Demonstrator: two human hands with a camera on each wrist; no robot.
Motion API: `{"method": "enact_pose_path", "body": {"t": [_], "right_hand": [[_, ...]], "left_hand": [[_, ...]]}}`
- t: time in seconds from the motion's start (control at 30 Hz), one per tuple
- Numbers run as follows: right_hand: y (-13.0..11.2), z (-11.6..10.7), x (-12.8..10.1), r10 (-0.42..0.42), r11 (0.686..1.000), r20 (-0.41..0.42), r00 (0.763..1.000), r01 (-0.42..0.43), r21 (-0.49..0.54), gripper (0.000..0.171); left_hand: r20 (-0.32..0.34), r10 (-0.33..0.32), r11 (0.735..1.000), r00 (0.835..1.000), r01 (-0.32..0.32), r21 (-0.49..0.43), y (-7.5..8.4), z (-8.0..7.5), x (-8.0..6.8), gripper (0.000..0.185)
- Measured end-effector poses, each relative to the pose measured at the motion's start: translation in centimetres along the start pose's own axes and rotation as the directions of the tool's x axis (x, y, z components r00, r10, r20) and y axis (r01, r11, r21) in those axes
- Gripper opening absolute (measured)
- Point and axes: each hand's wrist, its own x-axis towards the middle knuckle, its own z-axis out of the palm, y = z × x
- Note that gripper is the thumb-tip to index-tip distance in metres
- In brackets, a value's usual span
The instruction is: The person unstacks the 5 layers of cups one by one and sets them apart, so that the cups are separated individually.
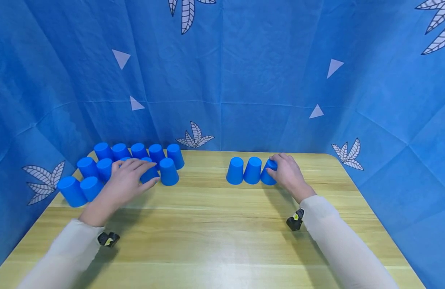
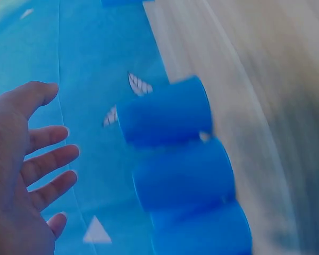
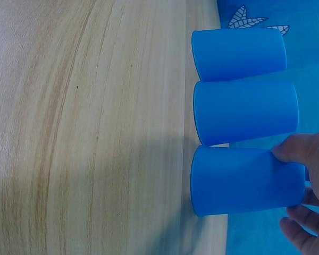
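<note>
Three upside-down blue cups stand in a row right of the table's middle. My right hand [image 1: 281,171] grips the rightmost cup [image 1: 268,173], which stands on the wood next to the middle cup [image 1: 253,170] and the left cup [image 1: 235,171]. In the right wrist view, the thumb and fingers of that hand [image 3: 316,175] wrap the held cup [image 3: 244,180]. A cluster of several upside-down blue cups [image 1: 103,166] sits at the table's far left. My left hand [image 1: 141,171] hovers over the cluster's front cups with fingers stretched and holds nothing. The left wrist view, blurred, shows that hand [image 2: 26,159] spread beside cups [image 2: 167,111].
The wooden table [image 1: 222,224] is walled on three sides by a blue cloth backdrop [image 1: 222,80] with leaf prints. Bare wood lies between the two cup groups and across the front. Small black wrist cameras [image 1: 108,239] [image 1: 295,221] sit under the sleeves.
</note>
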Motion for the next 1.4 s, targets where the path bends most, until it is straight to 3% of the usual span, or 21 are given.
{"method": "enact_pose_path", "body": {"t": [0.17,0.87,1.2,1.4], "right_hand": [[0.1,0.1,0.0,0.010,1.000,0.009,1.000,-0.010,0.003,0.047],[-0.1,0.0,0.1,0.058,0.998,0.038,0.998,-0.058,0.016,0.055],[-0.1,-0.1,0.0,0.061,0.998,0.034,0.998,-0.063,0.032,0.054],[0.0,-0.1,0.2,0.061,0.997,0.035,0.998,-0.062,0.035,0.053]], "left_hand": [[0.016,0.061,0.998,0.998,-0.060,-0.012,2.2,1.3,2.1,0.054],[0.136,0.135,0.987,0.981,-0.121,-0.107,10.9,5.9,9.5,0.052],[0.139,0.129,0.986,0.982,-0.113,-0.121,13.2,8.3,12.3,0.054],[0.175,0.117,0.990,0.978,-0.100,-0.102,14.0,9.6,13.7,0.058]]}}
